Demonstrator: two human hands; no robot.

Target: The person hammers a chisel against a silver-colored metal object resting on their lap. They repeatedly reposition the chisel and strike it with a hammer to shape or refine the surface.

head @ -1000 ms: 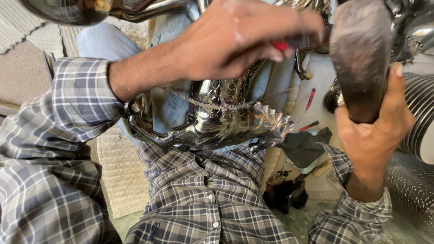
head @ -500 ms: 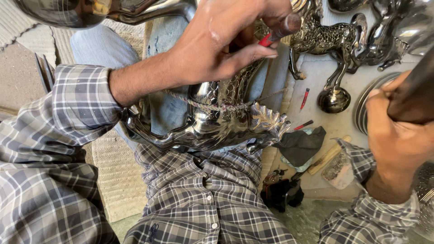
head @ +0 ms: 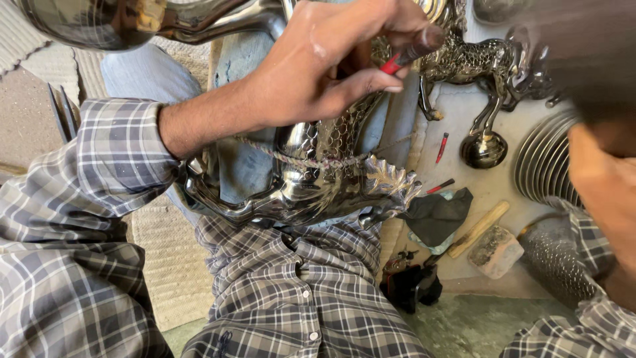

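Note:
A shiny embossed metal ornament (head: 305,192) with a leaf-shaped edge rests on my lap, and a thin cord (head: 291,158) is tied across it. My left hand (head: 331,66) hovers over the ornament, closed on a small red-handled chisel (head: 411,53) whose tip points up and to the right. My right hand (head: 603,192) is at the right edge, gripping a dark mallet (head: 583,59) that shows only as a blur at the upper right. My checked shirt sleeves fill the lower part of the view.
A silver horse figurine (head: 477,63) stands behind the ornament, beside a ribbed metal disc (head: 543,166). Red-handled tools (head: 442,147), a dark cloth (head: 437,215), a wooden stick (head: 478,229) and a stone block (head: 495,250) lie on the floor at right. A woven mat (head: 165,252) lies left.
My right hand has swung the mallet from the middle right out to the upper right edge, uncovering the horse figurine. My left hand keeps the chisel on the ornament.

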